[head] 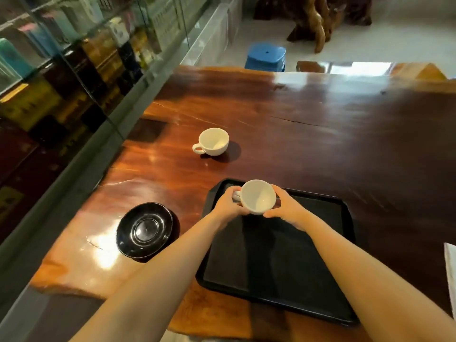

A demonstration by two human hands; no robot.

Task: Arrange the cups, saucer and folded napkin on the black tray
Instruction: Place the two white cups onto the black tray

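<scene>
The big wooden surface is carrying everything here, and most of the task's pieces are sitting on it rather than on the tray. The black tray is lying near the front edge, and its floor is looking bare, so nothing is counting as arranged yet.

Next in size, the black saucer is waiting on the surface just to the left of the tray, apart from it and empty. At the far right edge of the view a strip of white is peeking in, likely the folded napkin, though too little is showing to be sure; it is lying off the tray as well.

Now the cups. One white cup is being held over the tray's far left corner, mouth tilted toward the camera, and whether its base is touching the tray I cannot tell. The left hand is gripping it on the handle side, and the right hand is cradling the opposite wall, both closed on it. The second white cup is standing upright farther back on the surface, well apart from the tray, handle pointing left.

So by my reading this is the opening placement: one cup going in, with the other cup, saucer and napkin all left to bring over.
</scene>
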